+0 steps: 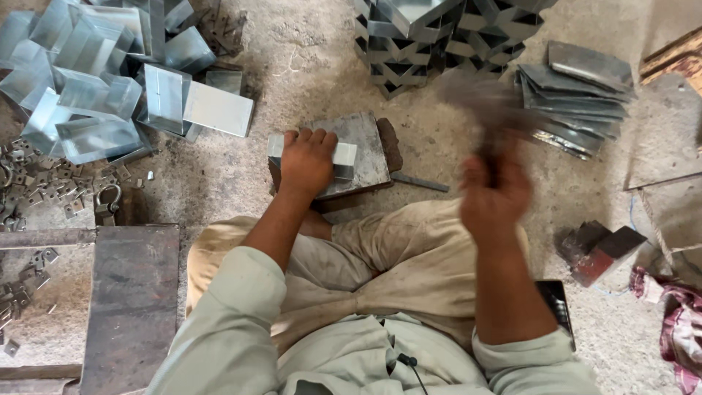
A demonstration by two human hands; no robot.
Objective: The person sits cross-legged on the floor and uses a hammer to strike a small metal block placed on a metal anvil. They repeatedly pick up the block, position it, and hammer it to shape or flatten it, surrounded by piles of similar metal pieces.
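Firmly, left hand (307,162) pressing metal piece (344,156), right hand (494,192) gripping blurred hammer (482,102)

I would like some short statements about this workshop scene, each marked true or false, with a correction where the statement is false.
1. The left hand presses a small metal piece onto a flat metal block. True.
2. The right hand rests open on the floor. False: it is raised and blurred, closed around a tool handle.
3. A heap of shiny folded sheet-metal boxes lies at the upper left. True.
4. The person stands at a workbench. False: the person sits cross-legged on the floor.
5. Flat grey metal sheets are stacked at the upper right. True.
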